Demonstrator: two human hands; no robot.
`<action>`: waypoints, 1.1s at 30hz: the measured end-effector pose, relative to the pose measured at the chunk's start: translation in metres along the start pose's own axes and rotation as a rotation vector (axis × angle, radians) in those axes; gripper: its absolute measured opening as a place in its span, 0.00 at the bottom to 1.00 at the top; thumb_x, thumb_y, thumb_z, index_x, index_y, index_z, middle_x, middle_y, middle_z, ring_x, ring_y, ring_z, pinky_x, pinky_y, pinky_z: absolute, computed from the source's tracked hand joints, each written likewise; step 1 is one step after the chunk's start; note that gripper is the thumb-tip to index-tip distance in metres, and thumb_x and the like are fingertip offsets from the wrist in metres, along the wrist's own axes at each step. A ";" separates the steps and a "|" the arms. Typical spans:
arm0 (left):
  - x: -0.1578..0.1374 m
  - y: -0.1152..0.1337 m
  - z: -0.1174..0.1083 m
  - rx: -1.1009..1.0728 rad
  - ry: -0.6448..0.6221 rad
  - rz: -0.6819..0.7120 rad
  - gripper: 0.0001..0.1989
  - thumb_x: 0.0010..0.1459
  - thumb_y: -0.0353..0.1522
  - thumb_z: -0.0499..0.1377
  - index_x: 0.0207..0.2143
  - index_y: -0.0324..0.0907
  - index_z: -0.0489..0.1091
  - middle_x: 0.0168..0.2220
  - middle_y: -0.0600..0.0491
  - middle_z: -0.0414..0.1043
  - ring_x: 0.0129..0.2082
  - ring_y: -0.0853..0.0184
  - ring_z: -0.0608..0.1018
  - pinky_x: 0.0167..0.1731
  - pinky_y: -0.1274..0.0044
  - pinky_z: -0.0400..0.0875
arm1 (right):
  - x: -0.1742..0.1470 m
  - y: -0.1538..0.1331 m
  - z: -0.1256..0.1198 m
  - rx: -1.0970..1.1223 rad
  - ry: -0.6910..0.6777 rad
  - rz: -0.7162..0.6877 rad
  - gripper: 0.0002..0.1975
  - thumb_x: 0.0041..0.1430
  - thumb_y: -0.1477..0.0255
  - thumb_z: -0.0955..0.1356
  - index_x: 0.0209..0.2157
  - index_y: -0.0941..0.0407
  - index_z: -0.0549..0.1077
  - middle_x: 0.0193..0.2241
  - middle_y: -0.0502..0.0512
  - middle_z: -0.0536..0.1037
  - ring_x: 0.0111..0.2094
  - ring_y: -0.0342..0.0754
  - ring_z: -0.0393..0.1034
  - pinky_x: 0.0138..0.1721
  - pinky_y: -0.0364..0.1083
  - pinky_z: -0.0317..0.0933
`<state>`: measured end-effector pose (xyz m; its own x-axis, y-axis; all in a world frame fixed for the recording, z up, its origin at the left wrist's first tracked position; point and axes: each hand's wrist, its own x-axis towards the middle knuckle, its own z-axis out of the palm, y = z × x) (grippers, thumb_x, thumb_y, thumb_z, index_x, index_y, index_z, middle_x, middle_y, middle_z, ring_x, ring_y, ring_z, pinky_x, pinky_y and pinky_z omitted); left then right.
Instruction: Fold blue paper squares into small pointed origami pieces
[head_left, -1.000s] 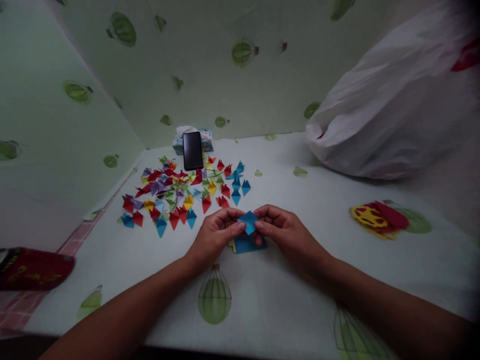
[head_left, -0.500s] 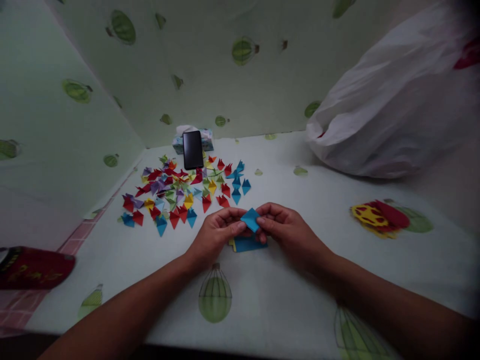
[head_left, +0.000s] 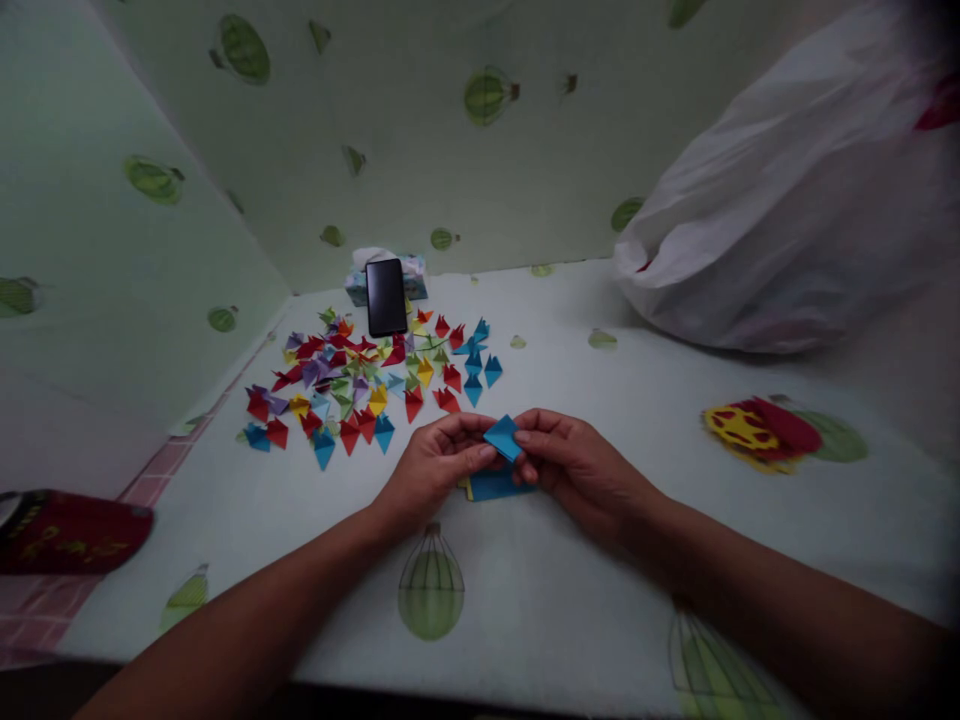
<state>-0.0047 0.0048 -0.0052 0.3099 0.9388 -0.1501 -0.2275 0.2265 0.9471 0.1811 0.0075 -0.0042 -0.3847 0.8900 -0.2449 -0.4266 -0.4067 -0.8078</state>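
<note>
Between my two hands is a small blue folded paper [head_left: 503, 436], diamond-shaped and held just above the table. My left hand [head_left: 444, 460] pinches its left side with thumb and fingers. On its right side, my right hand [head_left: 567, 452] grips the edge, thumb on top. Beneath the hands lies a stack of blue paper sheets [head_left: 495, 487], with a yellow edge showing at its left; the fingers partly cover it. Beyond my left hand spread many small folded paper pieces [head_left: 364, 425] in red, blue, yellow, green and purple.
A black phone [head_left: 386, 298] leans on a tissue box [head_left: 415, 278] at the back. A large white plastic bag [head_left: 750, 230] stands back right, with red and yellow cutouts [head_left: 761, 432] in front of it. A dark red object [head_left: 75, 535] sits at the left edge.
Both hands keep their hold on the blue paper. Its lower right edge has tilted slightly, and the fingers have shifted only a little.
</note>
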 end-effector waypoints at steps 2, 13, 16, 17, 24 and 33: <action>0.000 0.001 0.001 0.005 0.003 0.003 0.15 0.50 0.31 0.71 0.41 0.39 0.76 0.33 0.52 0.81 0.33 0.69 0.81 0.40 0.76 0.74 | 0.000 0.000 0.000 -0.001 -0.002 0.008 0.11 0.48 0.70 0.77 0.32 0.58 0.75 0.21 0.46 0.74 0.21 0.39 0.66 0.29 0.42 0.61; -0.002 0.003 0.004 0.069 0.076 -0.011 0.12 0.50 0.33 0.70 0.36 0.37 0.74 0.29 0.54 0.78 0.28 0.72 0.79 0.34 0.80 0.73 | -0.003 0.002 0.001 -0.388 0.003 -0.180 0.09 0.57 0.65 0.72 0.34 0.56 0.73 0.21 0.47 0.75 0.25 0.42 0.69 0.33 0.45 0.62; 0.000 0.002 0.003 0.069 0.106 0.013 0.12 0.49 0.33 0.70 0.35 0.38 0.75 0.27 0.56 0.77 0.27 0.73 0.78 0.32 0.81 0.72 | -0.003 0.001 0.001 -0.410 -0.019 -0.194 0.10 0.55 0.66 0.72 0.36 0.56 0.72 0.22 0.47 0.75 0.25 0.43 0.69 0.32 0.45 0.62; 0.000 0.002 0.003 0.069 0.109 0.018 0.12 0.49 0.33 0.70 0.34 0.38 0.75 0.26 0.56 0.77 0.26 0.73 0.78 0.31 0.81 0.72 | -0.003 0.001 0.001 -0.425 -0.022 -0.201 0.11 0.55 0.66 0.73 0.36 0.56 0.72 0.22 0.47 0.75 0.25 0.43 0.69 0.32 0.45 0.62; -0.002 0.002 0.004 0.134 0.098 0.030 0.10 0.51 0.34 0.69 0.34 0.37 0.76 0.25 0.56 0.76 0.25 0.73 0.77 0.29 0.81 0.72 | -0.003 0.003 -0.002 -0.616 0.021 -0.301 0.08 0.58 0.66 0.70 0.34 0.56 0.72 0.22 0.48 0.74 0.24 0.43 0.67 0.28 0.44 0.61; -0.004 0.006 0.009 0.149 0.106 0.020 0.08 0.50 0.32 0.69 0.32 0.37 0.77 0.26 0.55 0.77 0.25 0.73 0.77 0.29 0.81 0.72 | -0.008 0.000 -0.001 -0.731 0.054 -0.339 0.09 0.59 0.65 0.69 0.32 0.56 0.72 0.20 0.48 0.73 0.21 0.42 0.66 0.25 0.43 0.59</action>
<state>0.0014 -0.0003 0.0036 0.2059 0.9665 -0.1529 -0.0911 0.1745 0.9804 0.1847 0.0010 -0.0023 -0.2825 0.9570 0.0655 0.1374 0.1079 -0.9846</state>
